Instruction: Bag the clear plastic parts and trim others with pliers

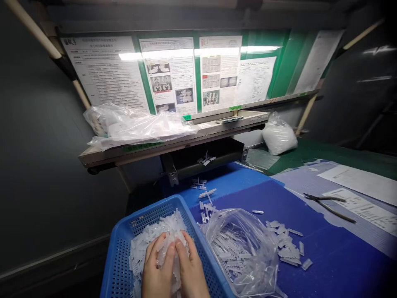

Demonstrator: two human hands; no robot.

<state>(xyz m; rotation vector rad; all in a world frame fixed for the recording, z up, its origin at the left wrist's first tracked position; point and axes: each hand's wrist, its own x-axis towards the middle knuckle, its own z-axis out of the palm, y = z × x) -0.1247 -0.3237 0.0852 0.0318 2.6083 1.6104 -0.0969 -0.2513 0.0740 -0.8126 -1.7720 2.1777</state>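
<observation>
Both my hands are together over the blue perforated basket [116, 252], which holds a heap of translucent white plastic pieces [141, 248]. My left hand [158, 265] and my right hand [190, 265] are cupped with bent fingers around a clump of these plastic pieces [170, 244], thumbs side by side. Fingers partly hide the clump. Right of the basket, a clear plastic bag [260, 265] lies with its mouth open, and similar ridged strips [229, 248] fill it. A loose pile of strips [285, 244] lies beside the bag on the blue mat [322, 265].
Cutting pliers [328, 203] lie by printed sheets [366, 207] at right. Branched plastic runners [206, 203] sit behind the bag. A shelf [204, 132] carrying a crumpled plastic bag [139, 124] crosses above a black open drawer [204, 161]. A filled white bag [279, 136] stands behind.
</observation>
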